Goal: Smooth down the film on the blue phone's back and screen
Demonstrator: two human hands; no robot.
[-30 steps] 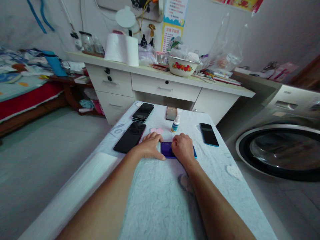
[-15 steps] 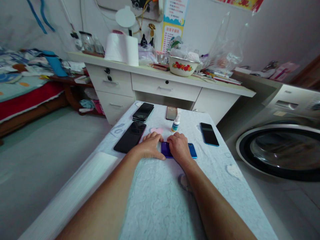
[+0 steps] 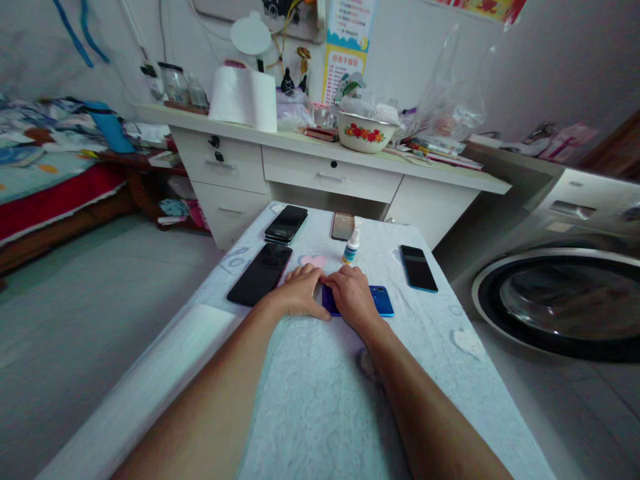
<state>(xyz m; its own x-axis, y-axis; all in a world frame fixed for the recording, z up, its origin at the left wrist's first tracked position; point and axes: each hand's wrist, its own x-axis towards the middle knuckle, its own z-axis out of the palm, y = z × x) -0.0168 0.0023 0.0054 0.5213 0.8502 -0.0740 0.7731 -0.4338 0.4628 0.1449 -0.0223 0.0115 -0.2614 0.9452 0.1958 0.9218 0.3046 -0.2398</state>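
Observation:
A blue-purple phone lies back up on the cloth-covered table. My left hand is at its left end, thumb and fingers spread around the edge and touching it. Across the phone's left half rests my right hand, its fingers curled together over the surface; what they hold, if anything, is hidden. Beyond my hands a small white bottle with a blue label stands upright. A large black phone lies left of my left hand, and another dark phone with a blue edge lies to the right.
Stacked dark phones lie at the table's back left, and a brownish phone or case at the back. Behind stands a white desk with a flowered bowl and paper rolls. A washing machine is at the right.
My right hand has slid left along the blue-purple phone toward its left end, uncovering more of the right part. My left hand has stayed in place.

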